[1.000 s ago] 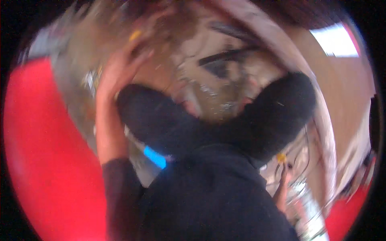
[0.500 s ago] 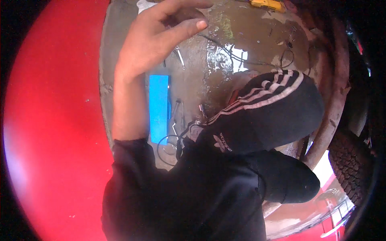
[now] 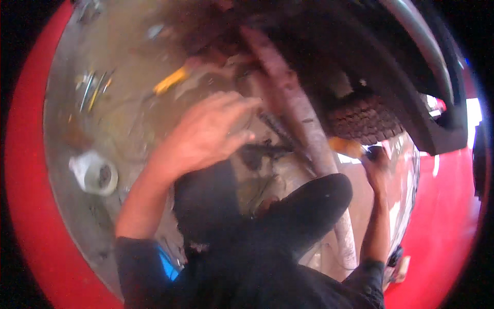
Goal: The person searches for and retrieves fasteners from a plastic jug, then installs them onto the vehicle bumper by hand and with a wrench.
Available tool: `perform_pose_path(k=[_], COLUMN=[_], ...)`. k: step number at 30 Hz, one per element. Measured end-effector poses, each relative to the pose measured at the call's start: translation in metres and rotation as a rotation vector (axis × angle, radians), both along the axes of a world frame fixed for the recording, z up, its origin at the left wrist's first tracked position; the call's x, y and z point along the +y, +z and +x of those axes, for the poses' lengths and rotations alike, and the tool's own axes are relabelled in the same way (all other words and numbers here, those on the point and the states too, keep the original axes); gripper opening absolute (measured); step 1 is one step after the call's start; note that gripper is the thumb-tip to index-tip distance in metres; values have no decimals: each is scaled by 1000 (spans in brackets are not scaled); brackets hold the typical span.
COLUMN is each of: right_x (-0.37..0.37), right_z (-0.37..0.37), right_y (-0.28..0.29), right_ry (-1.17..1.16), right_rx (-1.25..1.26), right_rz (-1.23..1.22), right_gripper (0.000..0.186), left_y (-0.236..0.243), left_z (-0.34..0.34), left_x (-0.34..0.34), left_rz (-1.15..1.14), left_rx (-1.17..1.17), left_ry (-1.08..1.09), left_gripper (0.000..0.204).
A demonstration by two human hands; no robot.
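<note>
Step in hand, apparently: tool handling. Right hand (image 3: 378, 160) grasps the yellow tool (image 3: 346, 147) just below the tire (image 3: 364, 121); left hand (image 3: 211, 133) — loosely open — left of the tire. Next move calls for steady grip.

A container (image 3: 86, 173) lies left of the left hand (image 3: 210, 135), tools (image 3: 96, 95) beyond the container, a tyre (image 3: 366, 121) right of the pole (image 3: 304, 121).

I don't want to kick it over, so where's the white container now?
In the head view, the white container sits on the floor at the left, between the red surface there and your left hand, lower in the picture than the hand.
</note>
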State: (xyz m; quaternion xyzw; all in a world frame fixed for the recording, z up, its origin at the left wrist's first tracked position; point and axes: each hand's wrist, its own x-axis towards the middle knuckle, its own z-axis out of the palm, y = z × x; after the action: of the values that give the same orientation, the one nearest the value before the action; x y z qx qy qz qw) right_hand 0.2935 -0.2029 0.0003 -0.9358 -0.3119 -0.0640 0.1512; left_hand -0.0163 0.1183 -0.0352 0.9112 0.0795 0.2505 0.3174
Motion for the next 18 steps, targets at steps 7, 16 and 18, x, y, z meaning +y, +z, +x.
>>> perform_pose_path(k=[7, 16, 18], right_x=[126, 159, 156], right_z=[-38, 16, 27], right_y=[13, -34, -52], right_ry=[479, 566, 512], right_rx=[432, 920, 1117], right_rz=[269, 523, 604], right_gripper=[43, 28, 23], left_y=[4, -25, -27], left_z=[128, 145, 144], left_x=[-18, 13, 27], left_rz=[17, -301, -203], left_rx=[323, 460, 489], left_ry=[-281, -167, -61], left_gripper=[100, 89, 82])
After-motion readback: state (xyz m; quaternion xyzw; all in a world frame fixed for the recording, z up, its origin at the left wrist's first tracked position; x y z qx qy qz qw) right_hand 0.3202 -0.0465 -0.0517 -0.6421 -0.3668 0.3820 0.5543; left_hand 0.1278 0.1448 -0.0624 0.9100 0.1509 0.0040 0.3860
